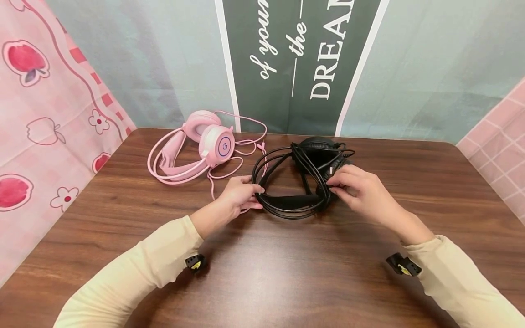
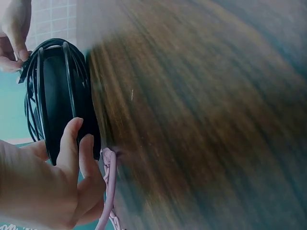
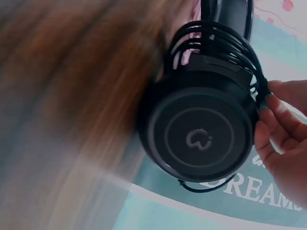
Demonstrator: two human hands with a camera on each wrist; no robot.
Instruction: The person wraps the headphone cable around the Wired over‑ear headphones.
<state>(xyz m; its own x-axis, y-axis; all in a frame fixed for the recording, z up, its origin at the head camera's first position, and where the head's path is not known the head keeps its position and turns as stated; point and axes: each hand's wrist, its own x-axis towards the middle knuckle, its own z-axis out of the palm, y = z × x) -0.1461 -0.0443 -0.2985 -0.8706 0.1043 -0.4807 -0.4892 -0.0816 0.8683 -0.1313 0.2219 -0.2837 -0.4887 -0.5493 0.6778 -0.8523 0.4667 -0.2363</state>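
On the far part of the surface [image 1: 266, 264], black headphones [image 1: 313, 157] sit looped with cord [image 3: 247, 44]. My left grip [image 1: 238, 193] holds their band [image 1: 287, 202]; my right grip [image 1: 361, 187] pinches the cord at the right. Pink headphones [image 1: 217, 145] lie to the left.

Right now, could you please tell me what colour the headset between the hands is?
That headset is black, which shows best in the head view.

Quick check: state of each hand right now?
Left hand: closed, holding the black headset's headband.
Right hand: closed, pinching the black cable beside an ear cup.
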